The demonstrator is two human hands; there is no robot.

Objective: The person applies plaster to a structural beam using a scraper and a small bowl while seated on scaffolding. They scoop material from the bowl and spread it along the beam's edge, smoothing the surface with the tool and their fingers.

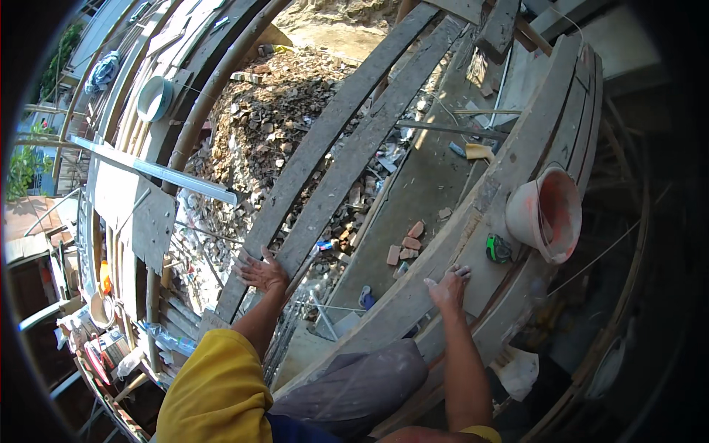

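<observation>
My left hand point(264, 273) lies with its fingers spread on one of two long grey wooden planks point(325, 140) that run side by side toward the far edge. My right hand point(447, 290) rests on a pale wide board point(417, 295), fingers stretched forward and thumb out to the side. Neither hand holds anything. Just beyond the right hand sits a green and black tape measure point(498, 249). Next to it stands a whitish bucket point(544, 214), tilted, its inside stained reddish. My bent leg in dark grey trousers point(354, 387) is between my arms.
Well below the planks are a rubble heap point(258, 133) and broken bricks point(405, 247) on a concrete floor. A metal straightedge point(159, 171) juts in from the left, near a light blue bowl point(155, 99). Wooden poles point(221, 74) and boards frame the left side. Gaps open between the planks.
</observation>
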